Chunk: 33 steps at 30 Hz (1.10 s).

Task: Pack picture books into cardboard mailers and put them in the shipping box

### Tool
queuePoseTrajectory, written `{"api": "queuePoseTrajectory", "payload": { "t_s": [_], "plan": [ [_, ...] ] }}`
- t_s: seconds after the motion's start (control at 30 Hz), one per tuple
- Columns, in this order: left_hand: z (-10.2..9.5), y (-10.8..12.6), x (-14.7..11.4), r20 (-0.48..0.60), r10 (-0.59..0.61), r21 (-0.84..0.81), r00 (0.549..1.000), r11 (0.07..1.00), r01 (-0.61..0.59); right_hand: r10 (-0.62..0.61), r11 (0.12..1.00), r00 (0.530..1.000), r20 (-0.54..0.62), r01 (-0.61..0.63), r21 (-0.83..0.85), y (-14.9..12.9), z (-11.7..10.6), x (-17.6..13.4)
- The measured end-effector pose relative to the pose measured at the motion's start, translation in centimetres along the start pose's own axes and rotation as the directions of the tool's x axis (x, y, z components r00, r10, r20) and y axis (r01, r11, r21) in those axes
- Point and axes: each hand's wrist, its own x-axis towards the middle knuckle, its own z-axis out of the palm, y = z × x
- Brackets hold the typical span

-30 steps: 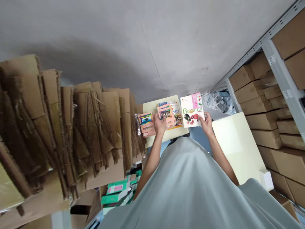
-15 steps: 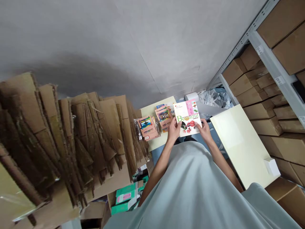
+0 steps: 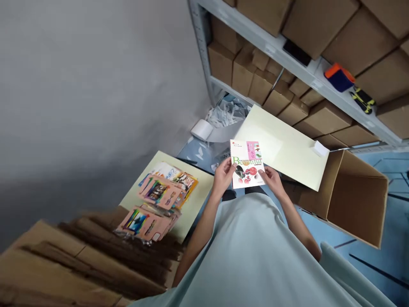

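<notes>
A book point(image 3: 246, 164) with a white and pink cover, fruit pictures and the green word "Beautiful" is held flat in front of my body. My left hand point(image 3: 223, 175) grips its left edge, thumb on the cover. On its right edge my right hand point(image 3: 271, 180) does the same, fingers curled underneath out of sight. To the left, stacks of pinkish booklets point(image 3: 159, 191) and plastic-wrapped booklets point(image 3: 148, 222) lie on a cream tabletop point(image 3: 194, 200). Beyond the book is a second cream table point(image 3: 281, 147).
A small white box point(image 3: 319, 149) sits on the far table's right end. An open cardboard box point(image 3: 354, 192) stands beside it. Shelves of cartons point(image 3: 284, 102) rise behind. A white paper roll point(image 3: 202, 129) and crumpled paper point(image 3: 228, 111) lie near the wall. Flattened cardboard point(image 3: 64, 264) fills the lower left.
My view and body have turned to the right, bringing the open cardboard box and more of the shelves into view. Both hands still hold the book, now nearer the far table.
</notes>
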Motion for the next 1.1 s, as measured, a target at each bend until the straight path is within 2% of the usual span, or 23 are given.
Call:
{"api": "queuePoseTrajectory", "payload": {
  "t_s": [0.1, 0.27, 0.47, 0.6, 0.73, 0.93, 1.0, 1.1],
  "plan": [
    [3.9, 0.1, 1.3, 0.073, -0.028, 0.057, 0.997, 0.998, 0.024, 0.015, 0.997, 0.998, -0.054, -0.011, 0.075, 1.2, -4.0, 0.3],
    [10.7, -1.0, 4.7, 0.098, -0.060, 0.152, 0.993, 0.987, 0.044, 0.016, 0.980, 0.995, -0.104, 0.005, 0.197, 3.0, -10.6, 2.8],
    [19.3, -1.8, 9.7, 0.099, -0.120, 0.207, 0.988, 0.973, 0.098, 0.008, 0.982, 0.995, -0.103, 0.011, 0.186, 4.6, -19.3, 6.7],
    [23.8, -1.3, 11.8, 0.124, -0.142, 0.234, 0.982, 0.966, 0.111, 0.019, 0.981, 0.991, -0.132, 0.007, 0.195, 4.9, -23.6, 8.9],
    [26.5, -0.7, 13.5, 0.140, -0.175, 0.235, 0.975, 0.962, 0.139, 0.029, 0.981, 0.982, -0.184, 0.007, 0.192, 4.5, -25.9, 10.7],
    [27.6, 0.4, 16.5, 0.201, -0.234, 0.236, 0.951, 0.954, 0.185, 0.028, 0.980, 0.962, -0.273, 0.027, 0.197, 3.5, -26.7, 12.4],
    [27.8, 0.8, 17.3, 0.222, -0.237, 0.226, 0.946, 0.956, 0.186, 0.027, 0.990, 0.926, -0.376, 0.028, 0.139, 2.8, -26.4, 12.6],
    [28.4, 1.1, 18.3, 0.230, -0.187, 0.224, 0.955, 0.965, 0.135, -0.061, 0.998, 0.829, -0.557, 0.053, -0.031, 0.7, -25.3, 12.6]
  ]
}}
